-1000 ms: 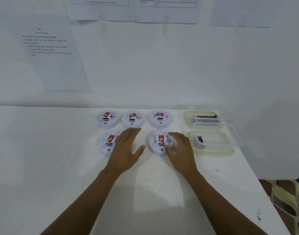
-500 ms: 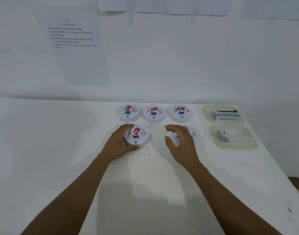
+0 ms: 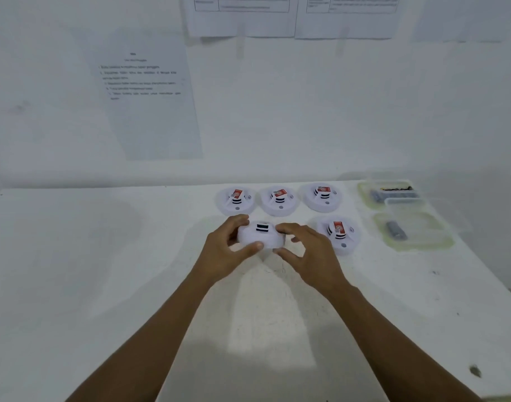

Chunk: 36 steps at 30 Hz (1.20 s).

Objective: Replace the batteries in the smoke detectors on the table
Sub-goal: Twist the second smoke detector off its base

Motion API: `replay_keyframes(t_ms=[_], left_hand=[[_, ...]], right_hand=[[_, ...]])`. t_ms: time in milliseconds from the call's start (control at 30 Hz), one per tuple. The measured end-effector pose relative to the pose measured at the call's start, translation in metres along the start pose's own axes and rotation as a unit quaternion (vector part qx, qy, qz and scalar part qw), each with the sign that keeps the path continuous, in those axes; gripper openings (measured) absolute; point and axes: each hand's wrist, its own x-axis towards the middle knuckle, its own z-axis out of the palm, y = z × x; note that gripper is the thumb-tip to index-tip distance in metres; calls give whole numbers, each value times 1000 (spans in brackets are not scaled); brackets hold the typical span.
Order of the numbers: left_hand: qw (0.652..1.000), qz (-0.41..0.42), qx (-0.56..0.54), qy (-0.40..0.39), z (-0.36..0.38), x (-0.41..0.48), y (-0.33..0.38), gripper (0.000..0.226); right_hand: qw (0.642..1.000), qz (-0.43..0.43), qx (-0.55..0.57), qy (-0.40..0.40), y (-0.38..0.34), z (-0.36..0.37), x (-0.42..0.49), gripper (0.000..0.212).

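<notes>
White table, left hand gripping lifted detector, right hand half-open at 3 o'clock: could slip, one-handed.

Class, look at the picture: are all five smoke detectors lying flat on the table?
No: the left hand holds one smoke detector tilted up, while the other four lie flat on the table.

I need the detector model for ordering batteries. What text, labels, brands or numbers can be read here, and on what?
Nothing is legible.
Red labels on the four smoke detectors on the table: too blurred to read.
Held detector in the left hand: only black slots show, no text.
Printed sheet on the wall: lines of text, too small and blurred.
Two upper sheets with tables: unreadable.
Plastic containers: no readable marking.
</notes>
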Motion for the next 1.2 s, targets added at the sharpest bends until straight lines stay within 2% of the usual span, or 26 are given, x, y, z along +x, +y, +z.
replay_keyframes(t_ms=[67, 167, 267, 333, 467, 600, 733, 800, 900, 933, 1033, 1200], left_hand=[[1000, 8, -24, -9, 0, -3, 3, 59], [999, 29, -23, -25, 6, -7, 5, 77], [999, 40, -4, -19, 14, -8, 10, 99], [999, 46, 2, -16, 18, -6, 10, 105], [998, 56, 10, -27, 27, -6, 10, 104], [997, 44, 4, -69, 31, -4, 17, 107], [996, 46, 1, -78, 30, -2, 22, 108], [997, 47, 6, -66, 29, -2, 22, 103], [998, 47, 7, -46, 29, -2, 20, 97], [998, 45, 6, -44, 28, -2, 20, 96], [998, 34, 0, -53, 26, -2, 17, 95], [998, 12, -8, -64, 18, 4, 22, 99]], right_hand=[[998, 50, 49, 4, -5, -6, 1, 41], [976, 124, 176, 27, -14, -17, 5, 40], [938, 194, 287, -5, -23, -24, 8, 37], [920, 225, 319, -28, -25, -25, 7, 29], [929, 224, 292, -36, -18, -31, 8, 21], [912, 211, 331, -117, -13, -46, 13, 21], [899, 202, 363, -142, -7, -51, 15, 25], [908, 202, 341, -138, -7, -47, 16, 24], [971, 134, 180, -84, -9, -42, 20, 26], [981, 100, 145, -76, -10, -41, 22, 27], [989, 56, 101, -97, -12, -37, 29, 38], [989, 42, 45, -133, -21, -31, 39, 73]])
